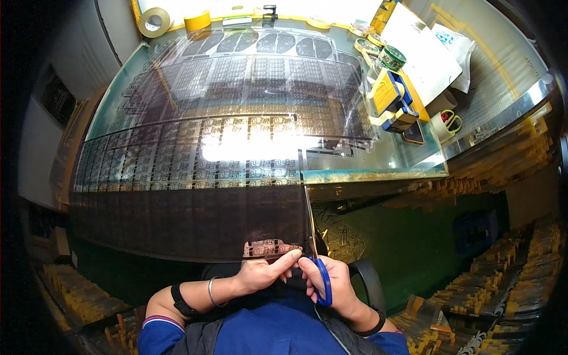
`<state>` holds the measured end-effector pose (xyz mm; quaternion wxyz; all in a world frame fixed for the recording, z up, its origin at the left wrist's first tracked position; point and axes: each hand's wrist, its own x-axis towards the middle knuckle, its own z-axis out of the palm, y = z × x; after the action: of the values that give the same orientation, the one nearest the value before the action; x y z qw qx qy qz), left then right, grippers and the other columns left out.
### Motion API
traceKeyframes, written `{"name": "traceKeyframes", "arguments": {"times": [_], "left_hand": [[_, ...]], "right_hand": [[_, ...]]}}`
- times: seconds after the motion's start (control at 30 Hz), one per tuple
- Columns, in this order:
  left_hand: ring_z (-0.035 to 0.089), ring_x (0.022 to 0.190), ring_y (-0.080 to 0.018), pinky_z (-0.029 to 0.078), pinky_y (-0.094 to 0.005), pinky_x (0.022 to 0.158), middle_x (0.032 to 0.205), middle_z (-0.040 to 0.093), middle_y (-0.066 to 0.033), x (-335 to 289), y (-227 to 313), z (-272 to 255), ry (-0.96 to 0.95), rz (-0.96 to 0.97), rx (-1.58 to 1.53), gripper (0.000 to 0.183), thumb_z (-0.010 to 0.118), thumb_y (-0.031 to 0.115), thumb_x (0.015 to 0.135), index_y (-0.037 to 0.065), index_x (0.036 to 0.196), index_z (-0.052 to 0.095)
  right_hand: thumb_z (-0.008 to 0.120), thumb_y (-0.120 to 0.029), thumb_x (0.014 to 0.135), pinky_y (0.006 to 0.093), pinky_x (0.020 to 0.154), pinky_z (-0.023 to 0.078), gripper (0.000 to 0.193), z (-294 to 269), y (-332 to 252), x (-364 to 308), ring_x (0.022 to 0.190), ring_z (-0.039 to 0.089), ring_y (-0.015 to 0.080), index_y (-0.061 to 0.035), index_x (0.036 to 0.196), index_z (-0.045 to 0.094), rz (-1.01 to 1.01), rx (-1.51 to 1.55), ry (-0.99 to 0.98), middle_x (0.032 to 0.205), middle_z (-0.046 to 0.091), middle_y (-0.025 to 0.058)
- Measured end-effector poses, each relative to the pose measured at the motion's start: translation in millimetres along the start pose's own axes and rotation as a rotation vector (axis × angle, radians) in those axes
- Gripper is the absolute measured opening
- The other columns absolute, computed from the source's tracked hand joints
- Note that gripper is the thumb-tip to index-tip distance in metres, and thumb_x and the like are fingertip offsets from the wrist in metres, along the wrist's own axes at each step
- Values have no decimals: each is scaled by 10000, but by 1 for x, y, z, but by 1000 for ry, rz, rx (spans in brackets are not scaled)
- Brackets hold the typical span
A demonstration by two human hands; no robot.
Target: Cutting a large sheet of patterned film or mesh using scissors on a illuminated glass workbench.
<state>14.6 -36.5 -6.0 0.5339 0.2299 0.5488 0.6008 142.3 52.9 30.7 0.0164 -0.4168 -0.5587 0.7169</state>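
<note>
A large dark transparent film sheet (177,219) with rows of printed circuit-like patterns lies partly on the glass-topped table. Its near part hangs past the table's front edge, toward my body. My left hand (259,276) pinches the near edge of this sheet close to its right corner. Blue-handled scissors (323,283) are in my right hand (338,285), fingers through the loops. The long blades point away from me along the sheet's right edge; whether they are parted is hard to see. Both hands are close together, their fingertips nearly touching.
More printed films (236,77) cover the glass table (408,160). A yellow-and-blue tape dispenser (390,97), green tape roll (391,57) and white cup (441,125) stand at the right. A wide tape roll (154,22) sits far left. Thin scraps (346,236) lie below the table's edge.
</note>
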Motion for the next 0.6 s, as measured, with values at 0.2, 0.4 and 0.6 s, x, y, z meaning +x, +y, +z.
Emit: {"name": "traceKeyframes", "arguments": {"times": [0.2, 0.4, 0.6], "left_hand": [[531, 482, -101, 429, -211, 404, 652, 581, -58, 18, 35, -21, 140, -5, -130, 144, 599, 156, 793, 17, 830, 591], [541, 493, -99, 430, -198, 407, 671, 585, -60, 18, 40, -34, 131, -13, -247, 164, 616, 163, 790, 7, 837, 599], [534, 471, -93, 402, -189, 391, 651, 584, -44, 20, 36, -35, 172, -72, -402, 148, 594, 187, 808, 40, 822, 600]], "right_hand": [[597, -274, 811, 183, 382, 366, 278, -12, 12, 3, 418, 458, 41, -45, 665, 536, -93, -65, 6, 508, 485, -17], [613, -299, 798, 198, 413, 333, 289, -29, 25, 17, 454, 422, 33, -46, 682, 531, -59, -255, -232, 519, 458, -32], [603, -305, 802, 194, 431, 373, 280, -32, 20, 25, 463, 460, 52, -52, 701, 542, -12, -170, -310, 543, 491, -14]]}}
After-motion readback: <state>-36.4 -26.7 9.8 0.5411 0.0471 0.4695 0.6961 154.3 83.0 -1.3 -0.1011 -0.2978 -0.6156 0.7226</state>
